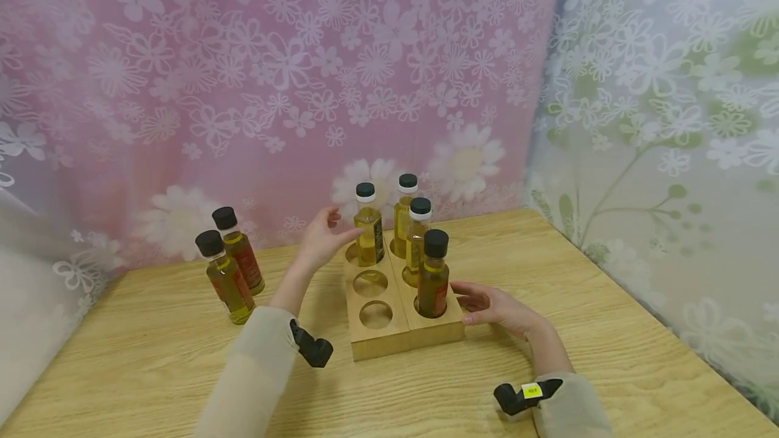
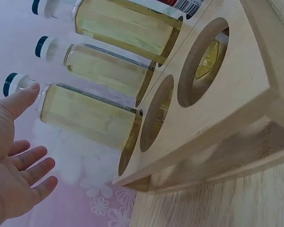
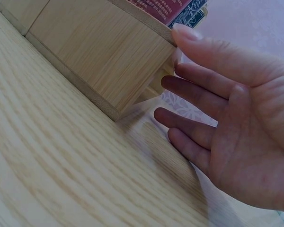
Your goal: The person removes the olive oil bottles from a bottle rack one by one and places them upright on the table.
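Note:
A wooden rack [image 1: 380,349] with round holes in two columns holds several oil bottles with black caps. One pale oil bottle [image 1: 367,238] stands in the back hole of the left column. Beside its upper part is my left hand [image 1: 319,243], fingers spread; in the left wrist view the thumb [image 2: 26,98] overlaps the bottle's neck. Two more pale bottles, a back one [image 1: 402,222] and a middle one [image 1: 416,249], share the right column with a red-labelled bottle [image 1: 433,289] at the front. My right hand [image 1: 502,311] lies at the rack's right side, thumb tip right at its top edge, fingers loosely extended.
Two red-labelled oil bottles, a nearer one [image 1: 231,289] and a farther one [image 1: 246,259], stand on the wooden table [image 1: 152,357] left of my left forearm. A pink floral curtain [image 1: 274,86] hangs behind the table, and a pale one [image 1: 669,154] at the right.

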A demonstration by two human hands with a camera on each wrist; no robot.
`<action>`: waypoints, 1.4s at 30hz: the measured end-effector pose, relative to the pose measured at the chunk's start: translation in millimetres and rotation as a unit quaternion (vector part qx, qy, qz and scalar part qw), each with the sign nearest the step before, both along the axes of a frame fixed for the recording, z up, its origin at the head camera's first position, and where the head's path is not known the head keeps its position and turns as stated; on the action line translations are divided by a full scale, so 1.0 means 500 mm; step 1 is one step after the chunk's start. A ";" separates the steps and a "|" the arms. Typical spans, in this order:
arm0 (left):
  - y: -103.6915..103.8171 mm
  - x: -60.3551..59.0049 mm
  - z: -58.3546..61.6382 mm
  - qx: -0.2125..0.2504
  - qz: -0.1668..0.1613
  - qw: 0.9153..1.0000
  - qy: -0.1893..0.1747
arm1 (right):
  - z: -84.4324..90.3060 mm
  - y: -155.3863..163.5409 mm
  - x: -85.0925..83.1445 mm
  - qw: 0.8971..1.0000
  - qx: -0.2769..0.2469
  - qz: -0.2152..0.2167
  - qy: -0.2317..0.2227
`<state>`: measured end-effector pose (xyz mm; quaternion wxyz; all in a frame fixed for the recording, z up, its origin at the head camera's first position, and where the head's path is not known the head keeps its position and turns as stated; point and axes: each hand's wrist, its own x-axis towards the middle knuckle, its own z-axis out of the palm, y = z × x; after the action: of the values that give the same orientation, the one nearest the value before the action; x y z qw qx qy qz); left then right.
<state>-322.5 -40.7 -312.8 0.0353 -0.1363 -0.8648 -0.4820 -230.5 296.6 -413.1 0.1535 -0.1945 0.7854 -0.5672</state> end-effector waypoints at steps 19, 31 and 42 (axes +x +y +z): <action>0.063 -0.027 -0.022 -0.029 -0.014 0.999 0.002 | -0.004 0.003 0.005 1.000 -0.002 0.003 0.007; 0.089 -0.032 -0.026 -0.047 -0.015 0.999 0.021 | -0.007 0.009 0.011 1.000 -0.009 0.004 0.003; 0.073 -0.032 -0.025 -0.002 0.012 1.000 -0.001 | -0.003 0.000 -0.001 1.000 0.005 -0.003 0.001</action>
<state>-338.6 -4.2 -325.5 0.0400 -0.1258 -0.8673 -0.4799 -231.0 296.6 -414.6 0.1521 -0.1916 0.7888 -0.5639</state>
